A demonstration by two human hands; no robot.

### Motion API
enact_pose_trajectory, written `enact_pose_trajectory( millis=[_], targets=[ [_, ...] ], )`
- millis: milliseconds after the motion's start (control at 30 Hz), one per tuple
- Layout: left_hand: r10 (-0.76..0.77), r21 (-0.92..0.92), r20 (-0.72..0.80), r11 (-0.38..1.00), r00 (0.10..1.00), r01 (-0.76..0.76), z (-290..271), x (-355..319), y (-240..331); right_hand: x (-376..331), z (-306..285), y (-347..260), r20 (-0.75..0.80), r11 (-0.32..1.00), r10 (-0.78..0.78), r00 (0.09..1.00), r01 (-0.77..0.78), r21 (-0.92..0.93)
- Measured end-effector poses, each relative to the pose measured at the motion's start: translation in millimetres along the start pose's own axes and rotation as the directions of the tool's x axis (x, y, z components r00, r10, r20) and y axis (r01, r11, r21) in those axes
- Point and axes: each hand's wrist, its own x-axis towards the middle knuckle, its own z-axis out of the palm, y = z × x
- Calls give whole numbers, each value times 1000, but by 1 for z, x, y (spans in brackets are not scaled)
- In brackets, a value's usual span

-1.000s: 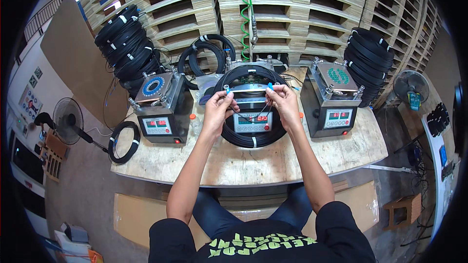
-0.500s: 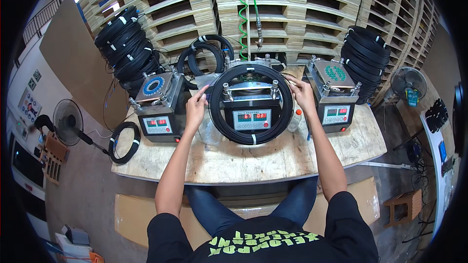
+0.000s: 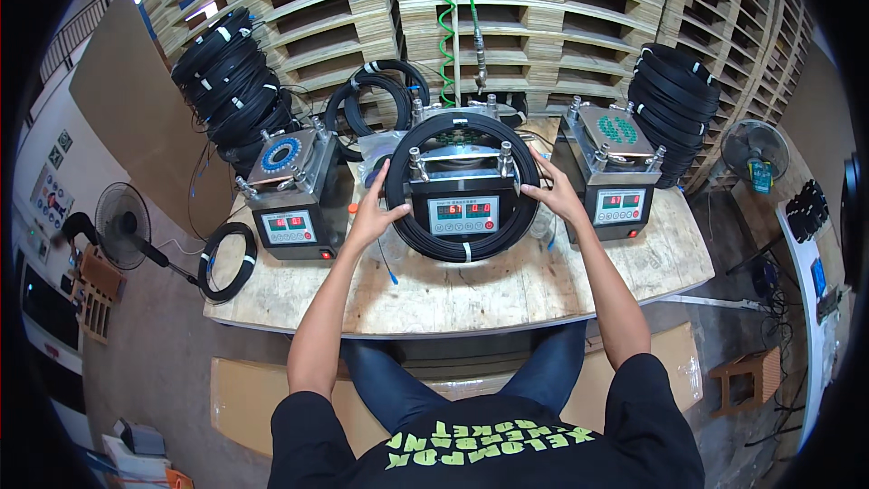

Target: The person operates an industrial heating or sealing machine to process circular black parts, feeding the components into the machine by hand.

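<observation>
A round coil of black cable [image 3: 418,234], bound with white ties, stands upright between my hands, its flat side facing me. My left hand [image 3: 373,215] grips its left side, thumb across the front and fingers around the outer edge. On the opposite side my right hand [image 3: 559,196] holds it the same way, thumb on the front. Through the ring I see the middle bench machine [image 3: 463,215], with a lit red display and metal posts on top. A short cable end with a blue tip [image 3: 394,280] hangs below my left hand.
Similar machines stand left [image 3: 294,222] and right [image 3: 620,208] on the wooden table [image 3: 507,294]. A black coil [image 3: 226,263] rests at the table's left edge. Tall coil stacks [image 3: 226,81] flank the machines. A green air hose [image 3: 446,45] hangs before wooden pallets.
Both hands have shifted lower on the coil, and their thumbs now lie across its front. The blue-tipped cable end has come into view below my left hand. Digits on the machine displays have changed.
</observation>
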Motion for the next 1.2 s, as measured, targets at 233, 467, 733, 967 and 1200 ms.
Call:
enact_pose_trajectory(
  millis=[233,467,733,967,1200],
  targets=[
    [-81,-115,-39,990,996,76,6,1,12,4,2,-2,14,964,226,974,-225,143],
    [35,-106,-105,993,994,-46,1,1,29,8,-3,-29,-51,990,89,995,-83,114],
    [61,184,-194,983,979,-25,-3,-71,65,-52,-14,-91,-26,982,153,988,-149,119],
    [-245,136,-25,960,969,246,21,-167,57,-152,-11,-96,106,912,409,906,-411,-7],
    [-380,226,142,912,914,344,36,-206,9,-201,20,-55,228,826,563,794,-548,-131]
  ],
)
